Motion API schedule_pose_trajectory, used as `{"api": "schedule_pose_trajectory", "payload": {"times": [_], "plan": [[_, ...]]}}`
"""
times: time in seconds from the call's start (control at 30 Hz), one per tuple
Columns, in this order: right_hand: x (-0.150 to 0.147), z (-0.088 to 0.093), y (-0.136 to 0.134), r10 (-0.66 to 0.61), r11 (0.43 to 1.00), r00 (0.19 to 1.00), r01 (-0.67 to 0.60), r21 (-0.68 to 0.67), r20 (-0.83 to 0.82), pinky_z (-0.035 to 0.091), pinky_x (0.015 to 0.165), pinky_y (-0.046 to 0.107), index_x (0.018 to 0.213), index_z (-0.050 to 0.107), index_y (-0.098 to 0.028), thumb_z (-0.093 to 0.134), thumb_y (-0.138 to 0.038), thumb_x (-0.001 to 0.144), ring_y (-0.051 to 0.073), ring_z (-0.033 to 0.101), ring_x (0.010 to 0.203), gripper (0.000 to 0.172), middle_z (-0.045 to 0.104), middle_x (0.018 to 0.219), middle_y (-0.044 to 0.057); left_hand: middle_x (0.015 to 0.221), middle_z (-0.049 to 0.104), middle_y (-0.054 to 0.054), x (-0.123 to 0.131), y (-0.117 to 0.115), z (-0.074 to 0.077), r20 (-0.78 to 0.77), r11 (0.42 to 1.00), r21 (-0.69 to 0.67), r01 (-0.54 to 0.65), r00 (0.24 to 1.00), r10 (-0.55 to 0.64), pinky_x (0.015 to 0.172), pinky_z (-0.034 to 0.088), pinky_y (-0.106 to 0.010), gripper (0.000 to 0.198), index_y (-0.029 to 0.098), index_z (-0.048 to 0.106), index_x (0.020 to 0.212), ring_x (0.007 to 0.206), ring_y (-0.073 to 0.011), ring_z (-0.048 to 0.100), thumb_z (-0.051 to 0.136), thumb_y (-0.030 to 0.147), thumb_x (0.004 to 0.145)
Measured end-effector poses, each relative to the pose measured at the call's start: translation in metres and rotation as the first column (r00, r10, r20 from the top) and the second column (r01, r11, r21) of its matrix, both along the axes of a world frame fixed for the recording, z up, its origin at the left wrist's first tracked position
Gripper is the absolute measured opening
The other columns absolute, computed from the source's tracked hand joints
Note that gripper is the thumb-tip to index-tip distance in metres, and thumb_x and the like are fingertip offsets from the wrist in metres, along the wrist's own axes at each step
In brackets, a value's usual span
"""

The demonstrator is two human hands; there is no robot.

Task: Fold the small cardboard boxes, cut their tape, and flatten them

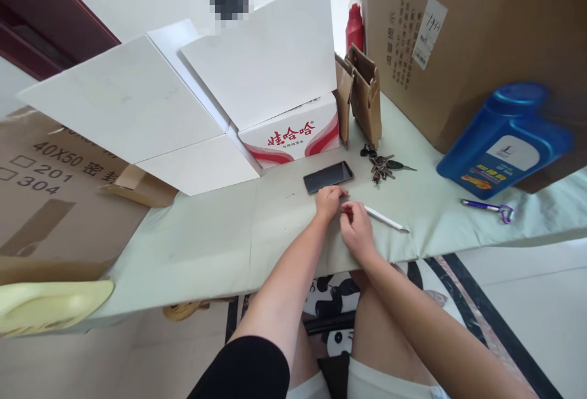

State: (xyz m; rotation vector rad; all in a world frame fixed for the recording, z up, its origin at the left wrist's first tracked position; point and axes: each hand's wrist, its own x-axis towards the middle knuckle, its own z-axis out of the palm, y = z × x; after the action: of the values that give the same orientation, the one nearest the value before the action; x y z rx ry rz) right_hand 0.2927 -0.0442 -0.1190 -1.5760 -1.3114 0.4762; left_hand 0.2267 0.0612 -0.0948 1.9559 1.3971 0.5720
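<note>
My left hand rests at the near edge of a dark smartphone lying on the cloth-covered table. Its fingers are curled together and point right; anything in them is hidden. Close beside it, my right hand has its fingers bent inward, and what they hold, if anything, is too small to make out. A slim white pen-like stick lies on the cloth just right of my right hand, its left end close to the fingers. Beyond the hands, to the right of the phone, lies a bunch of keys.
White open box flaps rise behind a red-and-white carton. Folded cardboard, a red bottle and a large brown box stand behind. Right: a blue jug and purple-handled tool. Left: a brown carton.
</note>
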Motion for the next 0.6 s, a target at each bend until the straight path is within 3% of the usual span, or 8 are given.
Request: {"api": "schedule_pose_trajectory", "payload": {"times": [0.1,0.2,0.27,0.33,0.47,0.53,0.6], "plan": [[-0.003,0.004,0.003,0.075,0.995,0.990,-0.067,-0.070,0.116,0.051,0.079,0.037,0.093,0.057,-0.022,0.045,-0.025,0.086,0.024,0.062,0.087,0.014,0.067,0.094,0.010,0.105,0.077,-0.006,-0.005,0.002,0.005,0.036,1.000,-0.008,-0.009,0.999,0.009,0.098,0.060,-0.042,0.021,0.012,0.072,0.096,0.104,-0.0193,0.074,0.066,0.032,0.101],[-0.004,0.006,0.001,0.127,0.985,0.968,-0.098,-0.140,0.217,0.048,0.080,0.037,0.095,0.061,-0.021,0.045,-0.024,0.086,0.025,0.062,0.091,0.019,0.070,0.100,0.012,0.107,0.077,-0.007,-0.043,0.003,0.013,0.015,0.997,0.032,-0.064,0.998,0.064,0.102,0.058,-0.043,0.022,0.013,0.073,0.097,0.108,-0.0194,0.072,0.059,0.028,0.104],[-0.003,0.006,0.000,0.151,0.979,0.952,-0.106,-0.176,0.267,0.047,0.083,0.037,0.097,0.063,-0.020,0.045,-0.024,0.086,0.026,0.063,0.095,0.021,0.070,0.103,0.013,0.114,0.075,-0.008,-0.094,-0.001,0.019,-0.038,0.988,0.078,-0.131,0.990,0.135,0.106,0.056,-0.046,0.020,0.014,0.073,0.103,0.114,-0.0208,0.070,0.060,0.029,0.103],[-0.002,0.007,-0.002,0.173,0.973,0.936,-0.113,-0.202,0.305,0.046,0.084,0.038,0.096,0.064,-0.019,0.045,-0.025,0.086,0.027,0.062,0.096,0.022,0.070,0.105,0.015,0.124,0.071,-0.010,-0.160,-0.012,0.025,-0.122,0.968,0.130,-0.214,0.965,0.230,0.107,0.055,-0.049,0.023,0.015,0.071,0.113,0.120,-0.0234,0.067,0.064,0.034,0.101],[-0.001,0.012,-0.003,0.228,0.962,0.905,-0.153,-0.226,0.359,0.044,0.082,0.041,0.084,0.062,-0.020,0.047,-0.028,0.082,0.029,0.060,0.090,0.018,0.068,0.095,0.016,0.136,0.065,-0.012,-0.294,-0.065,0.036,-0.307,0.894,0.241,-0.379,0.844,0.440,0.106,0.056,-0.049,0.031,0.019,0.067,0.125,0.122,-0.0246,0.064,0.063,0.038,0.102],[-0.003,0.015,-0.004,0.244,0.960,0.890,-0.165,-0.227,0.386,0.043,0.079,0.043,0.075,0.058,-0.021,0.045,-0.028,0.080,0.030,0.057,0.083,0.015,0.065,0.083,0.016,0.137,0.065,-0.012,-0.339,-0.096,0.035,-0.375,0.870,0.276,-0.409,0.787,0.490,0.106,0.056,-0.048,0.031,0.020,0.067,0.126,0.121,-0.0243,0.065,0.062,0.037,0.102],[-0.006,0.017,-0.006,0.257,0.959,0.873,-0.177,-0.220,0.415,0.042,0.077,0.045,0.070,0.055,-0.024,0.044,-0.029,0.079,0.030,0.055,0.079,0.014,0.062,0.078,0.015,0.136,0.065,-0.012,-0.366,-0.119,0.027,-0.421,0.867,0.289,-0.405,0.760,0.495,0.107,0.056,-0.050,0.031,0.019,0.067,0.126,0.123,-0.0253,0.064,0.064,0.037,0.101]]}}
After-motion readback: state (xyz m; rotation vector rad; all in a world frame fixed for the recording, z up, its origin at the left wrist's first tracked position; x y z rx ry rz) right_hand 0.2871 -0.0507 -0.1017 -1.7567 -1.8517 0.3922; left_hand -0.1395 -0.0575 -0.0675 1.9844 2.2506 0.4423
